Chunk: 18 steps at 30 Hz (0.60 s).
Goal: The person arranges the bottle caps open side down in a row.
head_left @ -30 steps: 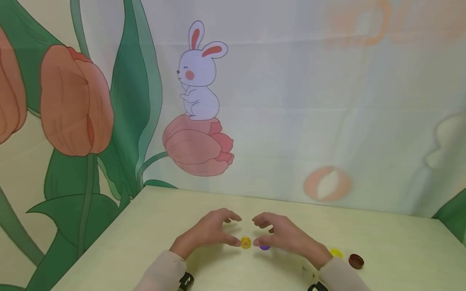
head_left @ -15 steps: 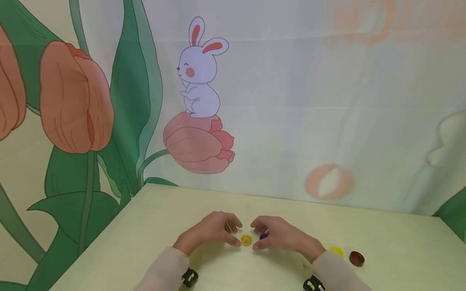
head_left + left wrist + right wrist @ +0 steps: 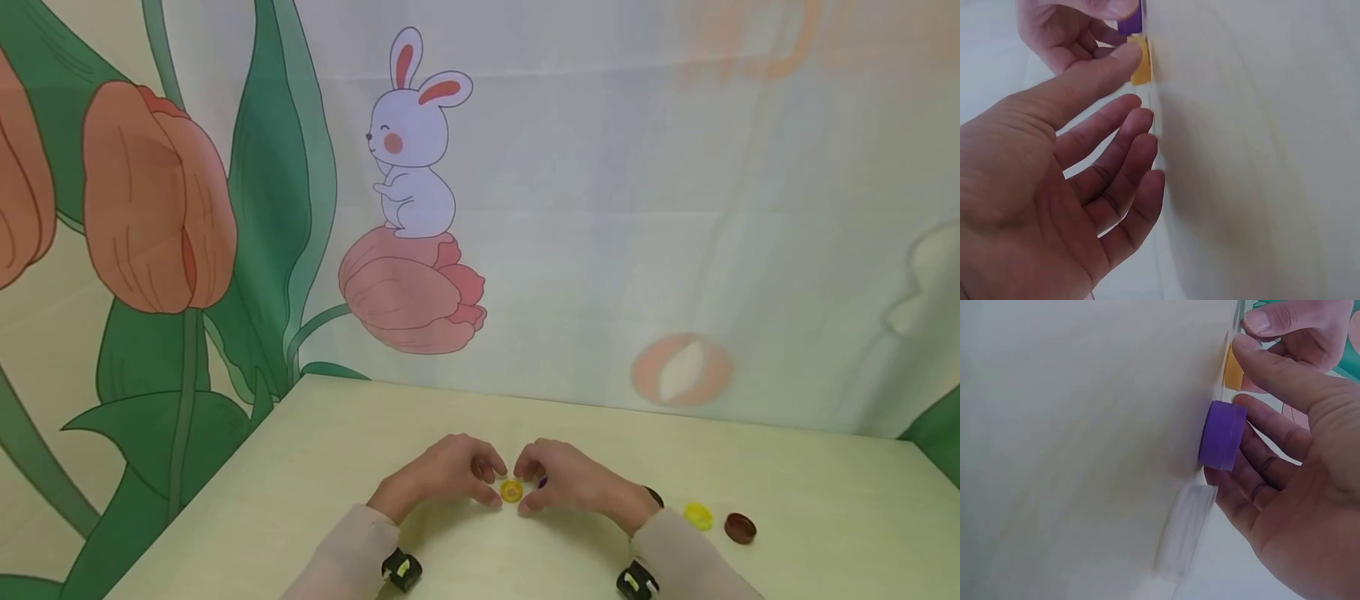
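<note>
On the table a yellow round cap (image 3: 512, 491) lies between the two hands. My left hand (image 3: 450, 471) is to its left, fingers loosely bent, the thumb tip close beside the cap; whether they touch I cannot tell. Opposite, my right hand (image 3: 572, 477) curves its thumb and fingers toward the same cap. A purple cap (image 3: 1222, 435) stands on the table within the right hand's curve, not pinched, and mostly hidden in the head view. Just nearer the right wrist lies a translucent whitish cap (image 3: 1186, 532). In the left wrist view the left thumb partly covers the yellow cap (image 3: 1140, 62).
Right of the right forearm lie a bright yellow cap (image 3: 698, 516) and a dark brown cap (image 3: 740, 528). Another dark round thing (image 3: 655, 497) shows partly behind the right wrist. A printed cloth (image 3: 562, 208) with a rabbit and tulips hangs behind the table (image 3: 337, 433).
Both hands have drawn closer around the yellow cap, their fingers more bent. The purple cap has become more hidden by the right hand. A dark round thing has come into sight behind the right wrist.
</note>
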Available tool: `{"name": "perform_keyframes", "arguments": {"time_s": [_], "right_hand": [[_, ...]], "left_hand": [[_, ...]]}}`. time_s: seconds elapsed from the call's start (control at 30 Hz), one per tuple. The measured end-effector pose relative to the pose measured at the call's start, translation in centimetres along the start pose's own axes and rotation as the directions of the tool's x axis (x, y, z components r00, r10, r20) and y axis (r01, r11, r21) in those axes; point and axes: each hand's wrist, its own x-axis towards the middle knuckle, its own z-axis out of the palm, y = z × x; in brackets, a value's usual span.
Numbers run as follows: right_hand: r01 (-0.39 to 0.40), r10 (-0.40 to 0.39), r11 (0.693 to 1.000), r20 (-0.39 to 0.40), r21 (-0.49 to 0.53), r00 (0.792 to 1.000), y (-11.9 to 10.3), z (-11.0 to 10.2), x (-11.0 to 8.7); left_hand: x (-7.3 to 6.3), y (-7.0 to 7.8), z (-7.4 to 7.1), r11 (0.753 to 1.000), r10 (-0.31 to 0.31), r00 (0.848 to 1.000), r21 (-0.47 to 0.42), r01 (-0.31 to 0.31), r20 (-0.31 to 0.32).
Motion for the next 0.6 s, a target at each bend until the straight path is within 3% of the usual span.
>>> {"name": "perform_keyframes", "arguments": {"time_s": [0.6], "right_hand": [[0.042,-0.043,0.998,-0.022,-0.049,0.999,0.00,0.30,0.49]], "left_hand": [[0.04,0.26,0.37,0.999,0.030,1.000,0.023,-0.030,-0.010]]}}
